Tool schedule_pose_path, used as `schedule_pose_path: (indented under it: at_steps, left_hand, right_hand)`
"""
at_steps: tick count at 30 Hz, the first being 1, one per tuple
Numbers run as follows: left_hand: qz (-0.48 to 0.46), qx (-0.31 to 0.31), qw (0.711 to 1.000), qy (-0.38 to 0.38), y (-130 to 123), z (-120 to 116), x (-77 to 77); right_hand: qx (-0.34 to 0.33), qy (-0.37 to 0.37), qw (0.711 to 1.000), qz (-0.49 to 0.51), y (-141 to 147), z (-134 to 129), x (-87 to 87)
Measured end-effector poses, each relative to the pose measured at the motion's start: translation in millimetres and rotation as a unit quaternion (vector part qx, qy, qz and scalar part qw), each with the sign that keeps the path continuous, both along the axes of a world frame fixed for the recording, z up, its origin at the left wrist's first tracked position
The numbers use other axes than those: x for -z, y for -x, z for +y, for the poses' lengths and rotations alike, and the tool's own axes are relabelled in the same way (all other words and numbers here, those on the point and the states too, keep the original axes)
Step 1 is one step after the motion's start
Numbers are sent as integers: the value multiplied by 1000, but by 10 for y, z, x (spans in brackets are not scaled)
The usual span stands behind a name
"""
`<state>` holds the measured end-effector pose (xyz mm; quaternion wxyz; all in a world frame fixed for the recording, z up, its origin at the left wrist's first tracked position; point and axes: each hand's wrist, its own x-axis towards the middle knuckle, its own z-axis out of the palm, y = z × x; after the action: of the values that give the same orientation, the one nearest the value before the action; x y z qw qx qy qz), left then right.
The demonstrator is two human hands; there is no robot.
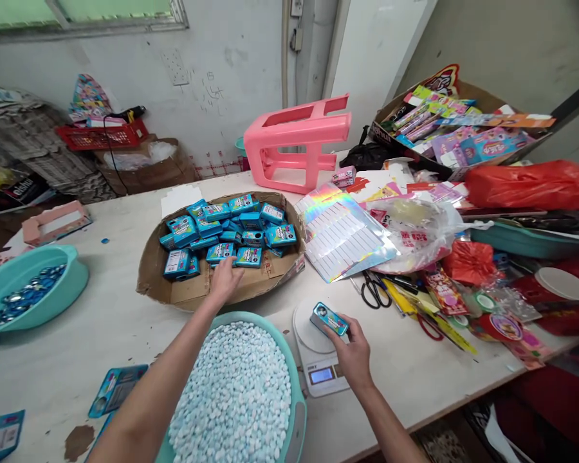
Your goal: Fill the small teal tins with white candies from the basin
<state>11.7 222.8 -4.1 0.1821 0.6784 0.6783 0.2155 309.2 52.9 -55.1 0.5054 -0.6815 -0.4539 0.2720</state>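
My left hand [226,281] reaches over the front edge of a cardboard tray [193,289], its fingers at a blue tin [220,252] among several others piled there; whether it grips the tin is unclear. In my right hand [354,350] is a blue tin [330,319], held over the round plate of a white kitchen scale [317,371] with a lit display. Between my forearms stands a teal basin [296,411] full of small pale-blue and white pieces [236,386].
A second teal basin [80,273] with shiny blue items is at the left. Flat blue packages [116,389] lie nearby. Right of the tray are holographic sheets [345,235], scissors [376,290] and plastic bags. A pink stool [296,145] lies at the back.
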Motion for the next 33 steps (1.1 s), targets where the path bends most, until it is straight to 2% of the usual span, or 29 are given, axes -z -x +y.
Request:
schedule_pose_path:
  at_steps: [2,4,8,11,14,17,19,20,22,24,25,27,29,30,31,33]
  left_hand:
    - [86,32,996,-7,-222,372,87]
    - [123,47,991,-17,-434,671,144]
    - [182,73,981,-5,-692,1093,145]
    - [225,96,969,29,-747,1209,121]
    - [261,128,955,64,-750,1124,91]
    - [287,176,938,80,-677,876,-34]
    - [287,171,942,35,-558,641,-193]
    - [275,146,950,1,-480,502,-287]
    - [219,48,973,-53,-316,171,-477]
    - [120,-20,991,-56,-189,-240,-636]
    - [58,-15,997,-41,-158,-473,-698]
    - [-74,74,994,17,-172,-974,-788]
    - [-166,179,966,91,-269,-1467,-844]
    - [-203,211,947,130,-332,-1688,-864]
    - [-236,229,928,173,-391,-1879,-877]
    - [-299,214,898,240,-472,-2150,-872]
  right_hand:
    - [-19,9,1000,5,-29,29,75]
    - [-30,7,1000,1,-74,-28,88]
    - [-24,29,999,-18,-286,-321,78]
    - [-20,54,998,-39,-531,-571,116]
    - [-2,64,996,-61,-770,-749,140]
    - [30,69,995,-73,-924,-819,85]
    - [59,56,994,-77,-939,-813,-17]
    - [71,47,993,-80,-912,-800,-90]
    - [82,24,993,-87,-777,-770,-274]
    - [64,2,994,-90,-534,-754,-492]
    - [41,-9,995,-88,-381,-757,-603]
    - [-38,-19,997,-65,-38,-795,-806]
    - [-147,-16,988,-37,300,-877,-956]
    - [-200,2,980,-21,447,-933,-1006]
    - [-244,32,969,-2,571,-998,-1038]
    - [-285,112,951,42,735,-1146,-1057]
